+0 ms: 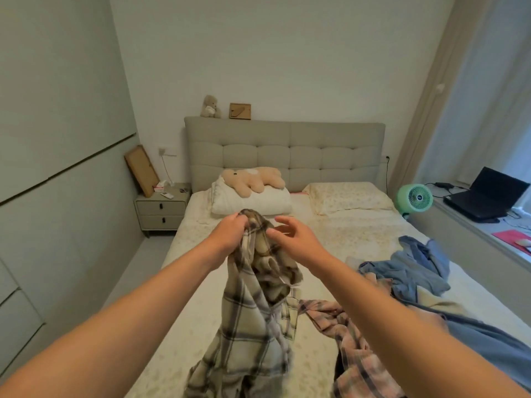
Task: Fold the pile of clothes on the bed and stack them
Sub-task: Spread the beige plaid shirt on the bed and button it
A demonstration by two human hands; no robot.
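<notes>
A cream and grey plaid shirt [253,320] hangs in the air over the bed [201,282]. My left hand [230,234] grips its bunched top edge. Just to the right, my right hand [290,237] has its fingers spread and loosely bent, its thumb touching the cloth, with no plain grip. A pink plaid garment [356,351] lies crumpled on the bed below my right forearm. Blue denim clothes [413,268] lie in a heap at the right side of the bed.
Two pillows [344,196] and a plush toy [253,179] sit at the headboard. A nightstand [161,208] stands to the left. A green fan [414,196] and a laptop [485,196] are on the ledge at right.
</notes>
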